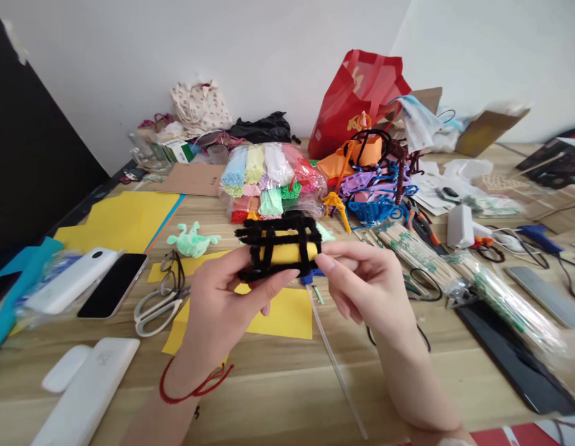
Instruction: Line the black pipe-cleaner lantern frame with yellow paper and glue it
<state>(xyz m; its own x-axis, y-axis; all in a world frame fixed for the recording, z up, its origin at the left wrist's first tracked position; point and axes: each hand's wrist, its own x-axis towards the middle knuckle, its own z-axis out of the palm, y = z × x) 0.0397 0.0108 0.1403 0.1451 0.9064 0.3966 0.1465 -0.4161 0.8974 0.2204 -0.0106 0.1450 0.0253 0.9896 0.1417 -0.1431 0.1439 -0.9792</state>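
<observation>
Both hands hold up a small black pipe-cleaner frame (278, 249) wrapped around a yellow roll (281, 253), above the wooden table (278, 384). My left hand (224, 303), with a red string bracelet at the wrist, pinches the frame's lower left side between thumb and fingers. My right hand (364, 279) grips the frame's right end with its fingertips. A yellow paper sheet (287, 316) lies on the table right under the hands.
White scissors (153, 308), glasses (169, 271) and a black phone (113, 285) lie left. Packs of coloured pipe cleaners (268, 176), a red bag (356, 99) and pipe-cleaner figures (375, 186) sit behind. Bagged sticks (458, 266) lie right. A thin white rod (336, 365) lies in front.
</observation>
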